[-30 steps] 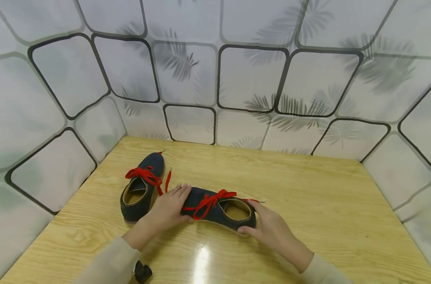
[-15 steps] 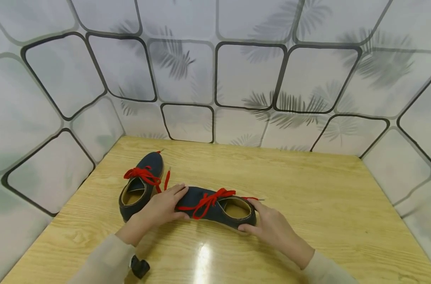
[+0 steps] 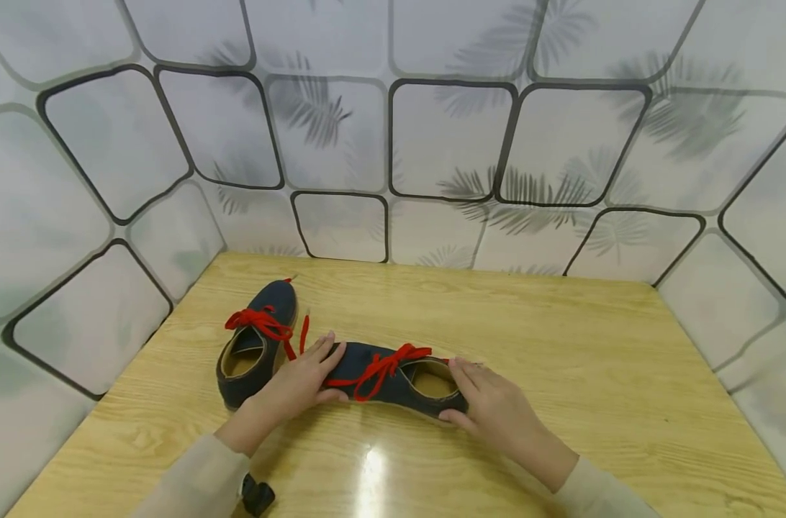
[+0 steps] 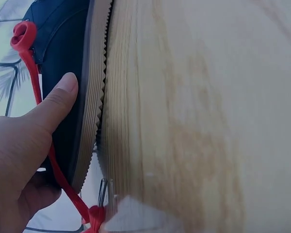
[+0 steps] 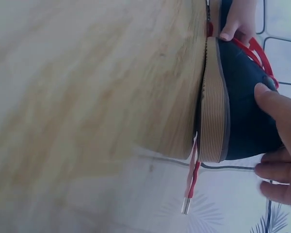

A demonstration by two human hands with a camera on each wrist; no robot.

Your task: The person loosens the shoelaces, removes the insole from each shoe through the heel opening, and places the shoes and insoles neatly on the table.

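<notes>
A navy shoe (image 3: 399,394) with a red lace bow (image 3: 385,367) lies crosswise on the table, toe left and heel right. My left hand (image 3: 296,385) grips its toe, fingers over the top and thumb along the near side. In the left wrist view the thumb presses the upper just above the ribbed tan sole (image 4: 91,97). Around the heel my right hand (image 3: 499,410) holds on, fingertips by the opening and thumb on the near side. The right wrist view shows that thumb on the heel's dark side (image 5: 245,116). A matching shoe (image 3: 276,295) stands left, toe pointing away, partly behind my left hand.
The wooden table (image 3: 594,345) meets a pale patterned backdrop (image 3: 454,137) at the back and both sides. A loose red lace end (image 3: 304,332) lies between the two shoes. A small black device (image 3: 258,496) sits at my left wrist.
My left hand has slid slightly left along the toe, uncovering more of it. My right hand's fingers have shifted up over the back of the heel opening. The shoes stay put.
</notes>
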